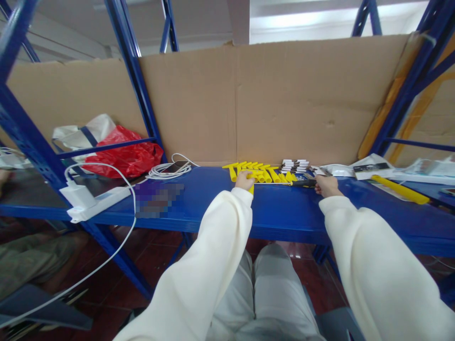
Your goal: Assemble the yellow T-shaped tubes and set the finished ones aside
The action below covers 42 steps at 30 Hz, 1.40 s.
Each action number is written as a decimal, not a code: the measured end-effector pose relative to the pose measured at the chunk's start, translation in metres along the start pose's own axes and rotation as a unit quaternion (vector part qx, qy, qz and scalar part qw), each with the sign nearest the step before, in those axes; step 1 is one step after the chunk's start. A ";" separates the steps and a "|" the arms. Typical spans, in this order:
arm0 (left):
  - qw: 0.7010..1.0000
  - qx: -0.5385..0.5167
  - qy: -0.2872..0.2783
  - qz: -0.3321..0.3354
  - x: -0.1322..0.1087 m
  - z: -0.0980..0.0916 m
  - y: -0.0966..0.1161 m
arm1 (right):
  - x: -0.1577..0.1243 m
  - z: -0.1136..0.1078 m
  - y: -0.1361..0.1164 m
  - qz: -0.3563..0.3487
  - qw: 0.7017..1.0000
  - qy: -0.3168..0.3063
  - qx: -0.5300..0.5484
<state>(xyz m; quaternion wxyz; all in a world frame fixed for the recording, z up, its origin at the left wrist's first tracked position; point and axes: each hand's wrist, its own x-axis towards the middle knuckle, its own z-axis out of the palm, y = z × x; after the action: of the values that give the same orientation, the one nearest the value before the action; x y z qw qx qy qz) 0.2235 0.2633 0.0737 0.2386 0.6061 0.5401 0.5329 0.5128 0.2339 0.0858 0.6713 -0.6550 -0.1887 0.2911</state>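
Note:
My left hand (244, 180) is closed around a yellow plastic piece (252, 189), most of it hidden by the fingers. In my right hand (327, 185) is a screwdriver (301, 183) with a dark handle, its thin shaft pointing left toward the left hand. Several yellow T-shaped plastic pieces (273, 175) lie in a row on the blue shelf (199, 194), just beyond and right of my left hand. Behind them sits a group of small black-and-white pieces (294, 166).
Right of my right hand lie a long yellow tube (401, 189) and a white packet (372, 168). On the left are a coiled white cable (165, 171), a phone (177, 166), a power strip (103, 202) and a red bag (122, 154). Cardboard (284, 99) walls the back.

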 end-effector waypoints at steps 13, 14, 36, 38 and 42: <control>0.995 0.006 0.078 -0.059 -0.002 -0.006 0.007 | 0.012 0.003 -0.001 -0.242 0.931 0.007 -0.274; 0.994 0.006 0.085 -0.064 -0.002 -0.007 0.008 | 0.012 0.004 -0.002 -0.249 0.927 0.007 -0.280; 0.915 -0.329 0.155 -0.174 -0.011 -0.017 0.037 | -0.006 0.028 -0.020 -0.309 0.908 -0.054 -0.279; 0.903 -0.353 0.150 -0.194 -0.013 -0.020 0.041 | 0.000 0.032 -0.024 -0.326 0.893 -0.046 -0.306; 0.876 -0.400 0.151 -0.224 -0.018 -0.024 0.048 | 0.015 0.038 -0.032 -0.357 0.854 -0.002 -0.378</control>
<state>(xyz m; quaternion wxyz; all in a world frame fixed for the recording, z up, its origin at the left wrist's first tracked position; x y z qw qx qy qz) 0.2240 0.2255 0.1163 0.4893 0.2345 0.4316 0.7207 0.5045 0.2736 0.1184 0.4296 -0.7451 -0.5066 -0.0606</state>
